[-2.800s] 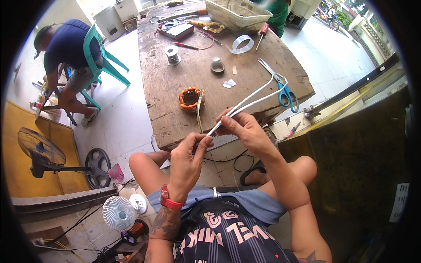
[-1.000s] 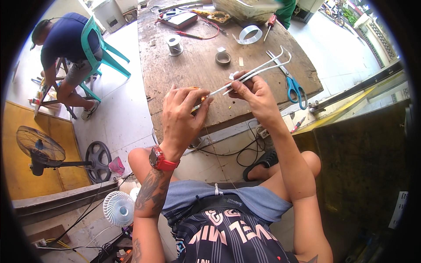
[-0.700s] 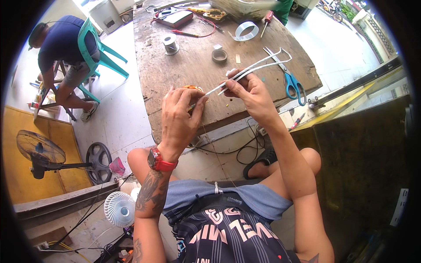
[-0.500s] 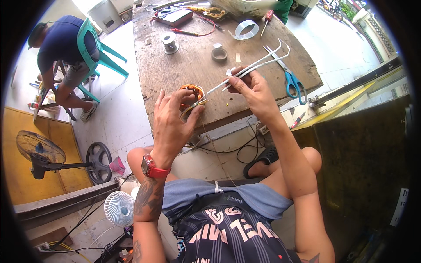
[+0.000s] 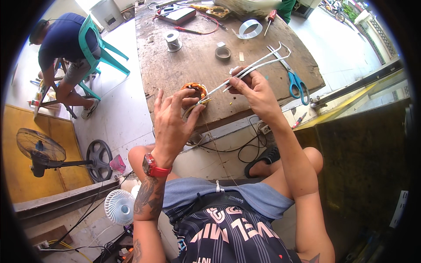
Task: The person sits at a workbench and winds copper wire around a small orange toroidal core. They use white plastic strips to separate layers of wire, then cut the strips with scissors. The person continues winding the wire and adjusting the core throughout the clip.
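Observation:
My left hand (image 5: 170,115) is closed, thumb and fingers pinching several thin wires (image 5: 204,100) with yellowish ends. These wires lead to a ring-shaped orange copper coil (image 5: 202,89) at the table's near edge, partly hidden behind my fingers. In my right hand (image 5: 252,90) are long, thin white sleeves (image 5: 263,61), pinched between thumb and fingers. Their far ends bend round above the scissors. One sleeve's near tip points at the wires by my left fingertips; whether they touch I cannot tell.
On the wooden table (image 5: 175,68) lie blue-handled scissors (image 5: 296,85), a tape roll (image 5: 222,53), a solder spool (image 5: 173,40), a white strip coil (image 5: 250,30), a screwdriver (image 5: 270,22) and a meter (image 5: 176,15). Cables (image 5: 245,147) hang below. Another person (image 5: 66,48) sits at left.
The sleeve's near tip has come slightly closer to the wires in my left hand. Both hands keep their grips, and the whole view has shifted a little.

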{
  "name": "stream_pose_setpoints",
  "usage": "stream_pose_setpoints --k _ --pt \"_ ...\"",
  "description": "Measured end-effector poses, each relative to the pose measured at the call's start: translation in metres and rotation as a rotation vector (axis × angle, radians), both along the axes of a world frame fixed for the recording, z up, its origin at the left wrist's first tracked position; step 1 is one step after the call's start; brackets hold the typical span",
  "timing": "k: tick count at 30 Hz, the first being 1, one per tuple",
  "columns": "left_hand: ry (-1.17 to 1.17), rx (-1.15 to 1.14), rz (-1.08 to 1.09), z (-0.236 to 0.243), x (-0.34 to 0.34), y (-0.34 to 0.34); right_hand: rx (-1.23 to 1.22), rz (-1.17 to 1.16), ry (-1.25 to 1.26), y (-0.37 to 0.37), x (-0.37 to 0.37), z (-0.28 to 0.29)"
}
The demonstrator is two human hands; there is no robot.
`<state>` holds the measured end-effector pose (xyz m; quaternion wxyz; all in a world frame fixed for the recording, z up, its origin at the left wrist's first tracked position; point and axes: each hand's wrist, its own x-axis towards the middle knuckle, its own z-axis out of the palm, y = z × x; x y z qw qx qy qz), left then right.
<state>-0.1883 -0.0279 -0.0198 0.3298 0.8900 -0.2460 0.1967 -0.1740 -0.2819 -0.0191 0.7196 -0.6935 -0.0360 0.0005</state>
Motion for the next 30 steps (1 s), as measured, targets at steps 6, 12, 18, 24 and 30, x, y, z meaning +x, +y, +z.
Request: stream_pose_setpoints --k 6,12,18,24,30 --pt "0.003 0.000 -0.018 -0.001 0.001 0.001 0.011 0.003 -0.020 0.003 0.003 -0.003" --pt "0.001 0.004 -0.020 -0.001 0.001 0.002 -0.067 0.033 -0.036 0.001 0.012 -0.002" --pt "-0.008 0.008 -0.021 -0.002 0.001 0.002 0.053 0.085 -0.010 0.006 0.010 -0.005" --pt "-0.003 -0.015 -0.012 -0.003 0.000 0.001 0.076 0.118 0.065 0.016 0.005 -0.012" --pt "-0.017 -0.022 -0.007 -0.005 0.000 0.000 0.080 0.106 0.057 0.019 0.001 -0.008"
